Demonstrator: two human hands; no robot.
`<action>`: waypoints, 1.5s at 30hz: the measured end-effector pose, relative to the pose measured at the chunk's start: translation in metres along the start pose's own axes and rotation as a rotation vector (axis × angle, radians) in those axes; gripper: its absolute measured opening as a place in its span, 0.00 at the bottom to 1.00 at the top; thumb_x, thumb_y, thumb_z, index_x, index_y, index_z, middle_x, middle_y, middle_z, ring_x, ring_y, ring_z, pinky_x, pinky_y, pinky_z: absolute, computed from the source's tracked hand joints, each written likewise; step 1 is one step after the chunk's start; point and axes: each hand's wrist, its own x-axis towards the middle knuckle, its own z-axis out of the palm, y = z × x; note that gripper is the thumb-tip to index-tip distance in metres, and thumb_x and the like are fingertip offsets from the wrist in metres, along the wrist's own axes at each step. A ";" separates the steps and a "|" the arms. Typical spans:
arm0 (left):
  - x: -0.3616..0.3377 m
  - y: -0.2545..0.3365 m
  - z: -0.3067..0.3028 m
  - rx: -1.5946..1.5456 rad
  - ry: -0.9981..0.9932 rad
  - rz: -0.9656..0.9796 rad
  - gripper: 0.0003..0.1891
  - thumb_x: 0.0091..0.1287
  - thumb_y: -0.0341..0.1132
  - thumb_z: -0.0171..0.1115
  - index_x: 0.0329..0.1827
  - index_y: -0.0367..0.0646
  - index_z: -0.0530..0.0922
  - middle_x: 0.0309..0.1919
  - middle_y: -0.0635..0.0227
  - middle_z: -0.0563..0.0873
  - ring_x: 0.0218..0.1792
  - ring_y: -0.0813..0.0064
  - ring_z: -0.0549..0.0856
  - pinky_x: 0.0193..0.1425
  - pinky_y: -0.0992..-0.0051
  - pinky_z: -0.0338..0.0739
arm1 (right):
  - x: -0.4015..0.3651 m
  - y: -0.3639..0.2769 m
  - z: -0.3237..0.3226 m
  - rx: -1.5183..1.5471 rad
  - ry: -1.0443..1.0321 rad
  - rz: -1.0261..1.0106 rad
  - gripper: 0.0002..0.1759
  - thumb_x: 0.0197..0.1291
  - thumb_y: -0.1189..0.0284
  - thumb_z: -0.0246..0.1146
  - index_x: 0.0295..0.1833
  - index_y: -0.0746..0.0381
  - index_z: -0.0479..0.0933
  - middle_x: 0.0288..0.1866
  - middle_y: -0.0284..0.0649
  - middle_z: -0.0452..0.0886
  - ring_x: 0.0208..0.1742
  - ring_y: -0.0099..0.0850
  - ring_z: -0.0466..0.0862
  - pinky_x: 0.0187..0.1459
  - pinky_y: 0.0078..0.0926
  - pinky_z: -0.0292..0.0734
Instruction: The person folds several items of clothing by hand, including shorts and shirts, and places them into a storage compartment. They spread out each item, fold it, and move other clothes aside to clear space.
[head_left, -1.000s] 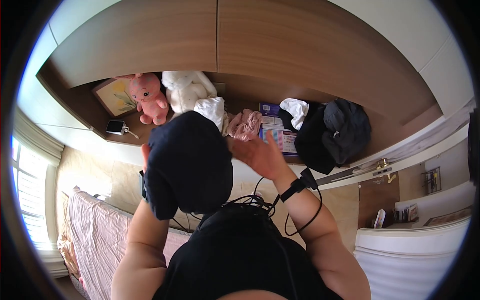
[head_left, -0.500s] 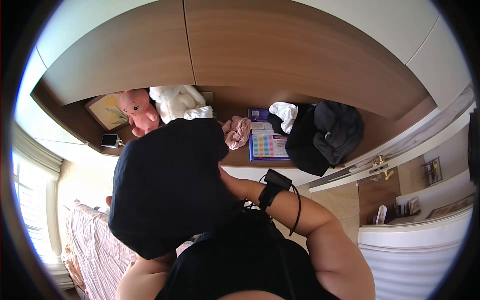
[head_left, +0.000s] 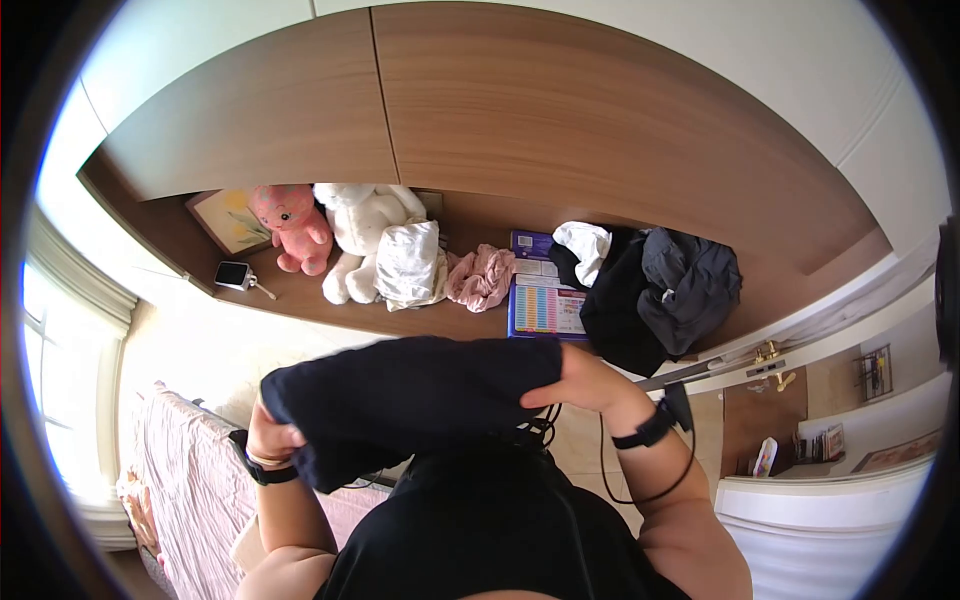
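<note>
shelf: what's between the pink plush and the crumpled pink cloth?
Head view: the white plush and then a folded white cloth sit between the pink plush and the pink cloth.

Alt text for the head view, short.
Both hands stretch a dark navy garment before the chest, left hand gripping one end, right hand the other. Beyond, a wooden shelf holds a pink plush toy, piled clothes and a booklet.
</note>
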 end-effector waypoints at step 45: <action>0.056 -0.215 -0.015 -0.316 0.207 -0.348 0.15 0.78 0.36 0.56 0.57 0.31 0.76 0.54 0.53 0.85 0.63 0.60 0.82 0.76 0.60 0.71 | -0.084 0.175 -0.071 0.082 0.695 0.000 0.11 0.58 0.76 0.70 0.47 0.64 0.86 0.38 0.27 0.84 0.36 0.16 0.78 0.42 0.15 0.71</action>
